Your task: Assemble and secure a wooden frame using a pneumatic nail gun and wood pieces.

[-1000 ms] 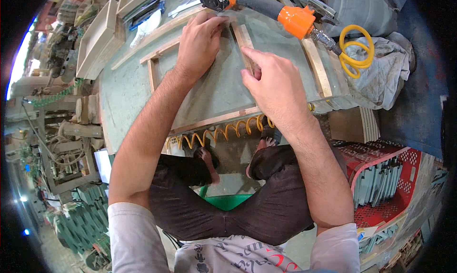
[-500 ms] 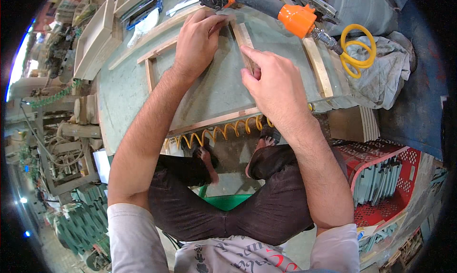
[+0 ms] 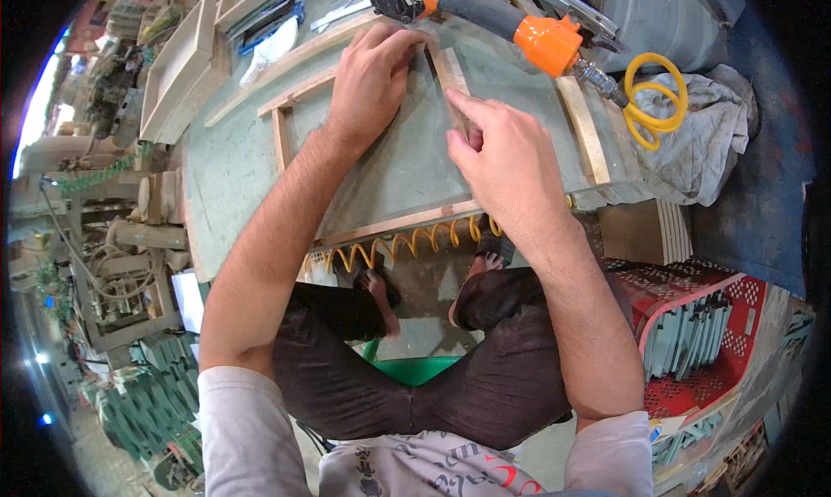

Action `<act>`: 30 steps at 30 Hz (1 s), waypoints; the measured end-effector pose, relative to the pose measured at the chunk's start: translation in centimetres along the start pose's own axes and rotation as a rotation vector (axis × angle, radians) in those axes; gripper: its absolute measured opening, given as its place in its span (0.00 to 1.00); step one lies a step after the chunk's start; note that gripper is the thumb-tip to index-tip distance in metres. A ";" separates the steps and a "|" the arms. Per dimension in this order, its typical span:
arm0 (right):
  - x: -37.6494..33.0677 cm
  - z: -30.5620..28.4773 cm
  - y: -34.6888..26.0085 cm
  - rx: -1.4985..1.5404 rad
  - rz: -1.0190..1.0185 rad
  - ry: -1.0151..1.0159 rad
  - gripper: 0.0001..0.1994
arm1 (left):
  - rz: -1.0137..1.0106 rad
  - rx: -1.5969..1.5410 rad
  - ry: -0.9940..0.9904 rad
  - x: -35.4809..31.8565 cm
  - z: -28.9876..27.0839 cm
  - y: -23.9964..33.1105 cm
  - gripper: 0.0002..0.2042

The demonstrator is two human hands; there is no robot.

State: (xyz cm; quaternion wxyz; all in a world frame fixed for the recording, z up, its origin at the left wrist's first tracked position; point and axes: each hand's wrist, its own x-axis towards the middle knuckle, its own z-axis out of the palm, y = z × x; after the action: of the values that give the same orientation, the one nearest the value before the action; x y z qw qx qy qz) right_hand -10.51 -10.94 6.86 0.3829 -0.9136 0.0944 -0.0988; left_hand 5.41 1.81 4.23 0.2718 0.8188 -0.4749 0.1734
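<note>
Wooden frame lies on the worktable

At far left you have a shallow wooden tray. The frame lies in front of you, reaching toward the table's near edge. Your left hand bends over its far side, thumb and fingertips drawn close; whether they hold anything, I can't tell. Your right hand rests its extended index finger on the frame's right strip, thumb parted from it; whether it's gripping, I can't tell. Beyond is an orange-and-black air tool, then a yellow hose.
</note>
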 end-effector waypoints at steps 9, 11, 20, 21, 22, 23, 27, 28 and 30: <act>0.3 -0.3 -0.4 0.113 0.088 -0.026 0.20 | -0.052 -0.034 0.082 -1.0 -1.0 0.3 0.12; 0.4 -0.4 -0.4 0.122 0.076 -0.036 0.20 | -0.033 -0.012 0.082 -2.1 -3.3 1.0 0.12; 3.3 1.6 0.1 0.154 -0.070 0.234 0.13 | -0.745 -0.181 0.271 -10.1 -10.8 -5.1 0.12; 3.8 1.8 0.3 0.140 -0.095 0.265 0.13 | -0.748 -0.186 0.280 -10.6 -10.8 -5.5 0.12; 4.2 1.9 0.3 0.106 -0.100 0.269 0.12 | -0.773 -0.244 0.291 -11.2 -10.6 -5.7 0.12; 4.6 2.1 0.3 0.098 -0.105 0.266 0.12 | -0.798 -0.302 0.300 -11.7 -10.5 -5.9 0.12; 5.7 2.0 2.3 0.042 -0.115 0.334 0.13 | -0.853 -0.383 0.198 -10.7 -10.2 -4.4 0.13; 5.8 2.3 2.1 0.052 -0.110 0.333 0.13 | -0.798 -0.357 0.251 -11.0 -10.1 -4.4 0.13; 6.0 2.5 1.2 0.070 -0.079 0.327 0.12 | -0.793 -0.373 0.255 -11.4 -10.3 -4.6 0.13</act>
State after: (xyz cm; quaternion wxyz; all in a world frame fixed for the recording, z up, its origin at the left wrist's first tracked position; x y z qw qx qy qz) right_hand -4.26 -11.56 4.88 0.3899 -0.8744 0.1161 -0.2644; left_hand 3.61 17.81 4.91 0.5163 0.8466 -0.1106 0.0670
